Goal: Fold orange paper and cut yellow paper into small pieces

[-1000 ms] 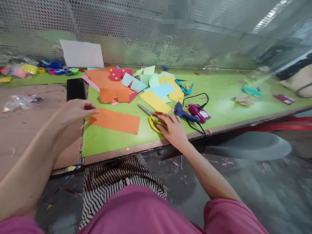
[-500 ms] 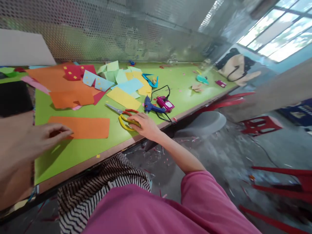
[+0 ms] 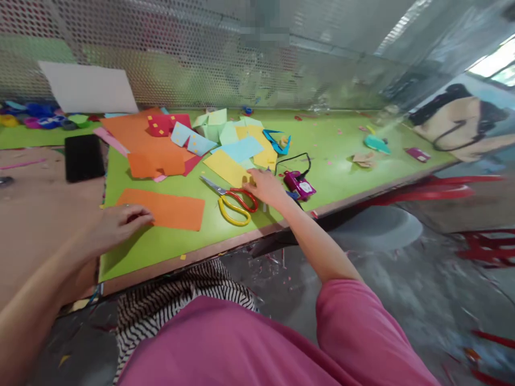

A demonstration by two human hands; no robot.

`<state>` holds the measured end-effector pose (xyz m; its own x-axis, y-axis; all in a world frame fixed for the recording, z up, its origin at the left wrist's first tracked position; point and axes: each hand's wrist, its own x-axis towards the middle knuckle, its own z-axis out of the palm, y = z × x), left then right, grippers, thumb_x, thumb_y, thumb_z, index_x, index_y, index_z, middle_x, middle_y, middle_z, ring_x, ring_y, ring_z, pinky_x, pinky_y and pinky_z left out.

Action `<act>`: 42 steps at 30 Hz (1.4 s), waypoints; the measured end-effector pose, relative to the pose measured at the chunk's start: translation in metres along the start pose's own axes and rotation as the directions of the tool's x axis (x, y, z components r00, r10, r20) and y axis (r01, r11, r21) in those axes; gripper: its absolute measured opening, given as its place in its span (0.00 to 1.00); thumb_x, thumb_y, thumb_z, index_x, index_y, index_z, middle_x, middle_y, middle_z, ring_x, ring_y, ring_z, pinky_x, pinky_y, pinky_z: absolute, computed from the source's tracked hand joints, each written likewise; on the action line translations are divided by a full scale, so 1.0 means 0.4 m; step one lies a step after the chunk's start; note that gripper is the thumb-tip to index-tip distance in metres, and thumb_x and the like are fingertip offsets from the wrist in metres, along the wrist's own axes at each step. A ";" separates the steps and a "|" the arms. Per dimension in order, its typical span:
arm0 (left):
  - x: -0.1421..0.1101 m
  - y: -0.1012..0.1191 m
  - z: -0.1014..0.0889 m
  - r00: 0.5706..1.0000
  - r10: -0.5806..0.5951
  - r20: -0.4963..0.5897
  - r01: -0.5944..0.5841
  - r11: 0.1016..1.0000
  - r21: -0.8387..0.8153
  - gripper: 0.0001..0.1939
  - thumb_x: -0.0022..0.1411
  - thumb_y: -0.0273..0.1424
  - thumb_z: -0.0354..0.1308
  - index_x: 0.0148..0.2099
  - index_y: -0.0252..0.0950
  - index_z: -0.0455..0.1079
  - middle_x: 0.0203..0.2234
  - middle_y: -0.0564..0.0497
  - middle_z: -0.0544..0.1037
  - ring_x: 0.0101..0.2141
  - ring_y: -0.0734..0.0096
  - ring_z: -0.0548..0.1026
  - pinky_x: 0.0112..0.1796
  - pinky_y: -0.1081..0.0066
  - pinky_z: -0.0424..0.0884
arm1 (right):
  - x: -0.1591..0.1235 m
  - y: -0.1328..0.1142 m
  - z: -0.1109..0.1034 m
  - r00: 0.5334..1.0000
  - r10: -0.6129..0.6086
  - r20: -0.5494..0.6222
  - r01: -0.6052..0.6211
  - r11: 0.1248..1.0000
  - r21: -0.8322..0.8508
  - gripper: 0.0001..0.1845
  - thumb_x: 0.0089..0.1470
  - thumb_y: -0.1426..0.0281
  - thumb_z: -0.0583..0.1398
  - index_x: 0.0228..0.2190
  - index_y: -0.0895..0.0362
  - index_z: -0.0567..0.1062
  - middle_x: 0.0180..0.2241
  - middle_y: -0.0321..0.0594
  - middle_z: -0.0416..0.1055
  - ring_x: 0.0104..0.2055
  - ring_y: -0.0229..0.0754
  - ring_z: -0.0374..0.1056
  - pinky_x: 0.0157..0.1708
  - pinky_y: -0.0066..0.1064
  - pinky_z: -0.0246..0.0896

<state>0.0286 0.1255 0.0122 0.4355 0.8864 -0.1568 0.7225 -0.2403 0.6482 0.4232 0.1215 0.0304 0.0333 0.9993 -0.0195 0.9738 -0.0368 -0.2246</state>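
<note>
My left hand (image 3: 123, 222) is at the left part of an orange paper strip (image 3: 179, 212), thumb and forefinger tips together. Whatever may be between those tips is too small to make out. My right hand (image 3: 265, 186) reaches over the table, fingers stretched out, holding nothing I can see. Its fingertips are beside a yellow paper sheet (image 3: 225, 167). Just left of and below it lie scissors (image 3: 233, 206) with one red and one yellow handle, blades pointing left. A blue glue gun (image 3: 292, 195) is mostly hidden behind my right hand, next to a magenta box (image 3: 300, 185) with a black cable.
Folded orange card (image 3: 156, 161), red card (image 3: 163, 124) and light blue paper (image 3: 193, 140) lie at the back. A black tablet-like thing (image 3: 83, 158) is on the left, and a white sheet (image 3: 90, 88) leans behind. Red stools (image 3: 434, 187) stand at right.
My right hand has let go of the scissors' handles and moved right and away from me, toward the glue gun. My left hand stays at the orange strip. The view has turned left.
</note>
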 end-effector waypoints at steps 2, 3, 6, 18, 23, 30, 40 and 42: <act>-0.010 0.008 -0.004 1.000 0.020 0.002 -0.020 1.000 0.018 0.20 0.62 0.51 0.49 0.33 0.43 0.72 0.30 0.49 0.81 0.34 0.57 0.77 0.38 0.61 0.69 | 0.041 0.002 0.004 0.999 0.047 0.020 -0.047 0.999 -0.021 0.24 0.59 0.64 0.64 0.54 0.64 0.74 0.51 0.63 0.75 0.55 0.63 0.72 0.54 0.50 0.65; -0.016 0.013 -0.006 1.000 0.019 0.015 -0.020 1.000 0.021 0.20 0.63 0.50 0.47 0.31 0.43 0.70 0.29 0.49 0.80 0.33 0.57 0.77 0.38 0.61 0.69 | 0.058 0.004 0.004 0.997 0.070 0.034 -0.069 0.997 -0.026 0.24 0.58 0.64 0.65 0.52 0.64 0.75 0.51 0.63 0.76 0.53 0.62 0.73 0.52 0.49 0.65; -0.034 0.020 -0.011 0.999 0.016 0.044 -0.016 1.000 0.003 0.20 0.63 0.49 0.44 0.29 0.42 0.66 0.25 0.49 0.77 0.31 0.59 0.76 0.36 0.61 0.69 | 0.096 0.011 -0.003 0.988 0.122 0.092 -0.121 0.992 -0.015 0.23 0.54 0.59 0.68 0.48 0.61 0.77 0.46 0.58 0.78 0.48 0.59 0.75 0.47 0.45 0.68; -0.034 -0.024 0.011 1.000 -0.006 0.008 0.008 0.983 -0.185 0.24 0.60 0.56 0.54 0.37 0.40 0.74 0.30 0.48 0.80 0.32 0.61 0.76 0.35 0.63 0.70 | 0.046 -0.095 -0.041 0.997 0.036 -0.061 -0.005 0.894 0.447 0.13 0.54 0.60 0.63 0.34 0.52 0.65 0.38 0.37 0.73 0.41 0.43 0.70 0.44 0.36 0.66; -0.049 0.050 0.034 0.997 -0.048 -0.063 0.019 0.916 -0.401 0.27 0.61 0.55 0.58 0.52 0.41 0.73 0.42 0.46 0.82 0.41 0.59 0.79 0.41 0.61 0.75 | -0.056 -0.240 -0.002 0.997 -0.075 0.027 0.006 0.410 0.912 0.26 0.45 0.53 0.69 0.39 0.50 0.64 0.41 0.38 0.74 0.41 0.45 0.72 0.39 0.38 0.73; -0.089 0.087 0.086 0.966 -0.179 -0.188 0.002 0.728 -0.685 0.42 0.54 0.42 0.66 0.66 0.38 0.56 0.28 0.56 0.76 0.32 0.66 0.79 0.39 0.63 0.76 | -0.144 -0.368 0.108 0.949 -0.199 0.243 -0.163 0.348 0.923 0.29 0.47 0.53 0.69 0.46 0.51 0.68 0.40 0.40 0.75 0.35 0.42 0.72 0.29 0.35 0.70; -0.164 0.021 0.081 0.952 -0.223 -0.209 0.088 0.854 -0.513 0.28 0.60 0.42 0.61 0.60 0.41 0.63 0.32 0.54 0.77 0.33 0.64 0.77 0.38 0.63 0.75 | -0.205 -0.301 0.135 0.883 -0.468 -0.029 0.415 0.751 0.514 0.20 0.66 0.70 0.56 0.58 0.48 0.72 0.47 0.42 0.76 0.48 0.46 0.72 0.51 0.43 0.70; -0.163 0.021 0.078 0.960 -0.198 -0.197 0.087 0.882 -0.463 0.27 0.62 0.43 0.59 0.60 0.41 0.66 0.33 0.53 0.78 0.33 0.65 0.77 0.37 0.64 0.75 | -0.205 -0.303 0.147 0.841 -0.537 -0.067 0.522 0.773 0.360 0.16 0.68 0.70 0.55 0.53 0.48 0.76 0.46 0.43 0.76 0.49 0.48 0.71 0.50 0.43 0.69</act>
<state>0.0231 0.0536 0.0048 0.1687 0.9768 -0.1321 0.4269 0.0484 0.9030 0.2893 0.0433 0.0017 -0.4794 0.8611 0.1696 0.6893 0.4890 -0.5345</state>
